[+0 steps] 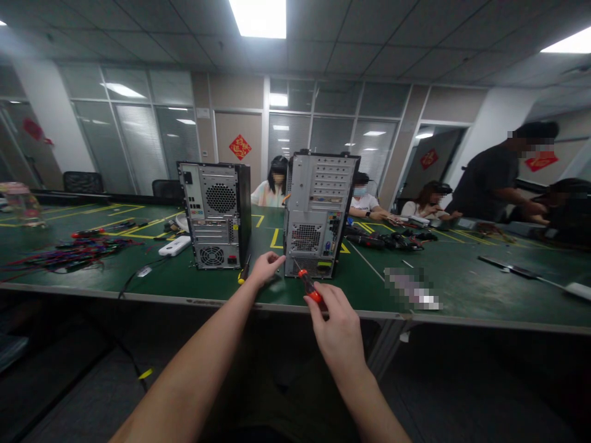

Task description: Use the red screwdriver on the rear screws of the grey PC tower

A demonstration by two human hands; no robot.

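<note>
Two computer towers stand upright with their back panels facing me: a black-edged one [215,215] on the left and a taller grey one [314,209] on the right. My right hand [336,314] grips a red and black screwdriver [308,284], its shaft pointing at the lower left of the right tower's back panel. My left hand [266,269] is beside that tower's lower left edge, fingertips close together; whether they hold anything is too small to tell. A yellow and black screwdriver [244,272] lies by the left tower, next to my left hand.
The green table [360,294] carries tangled cables [78,252] and a white power strip [174,246] at left. Black cables [388,239] and a blurred object [413,289] lie at right. Several people sit across the table; one person [489,166] leans over at far right.
</note>
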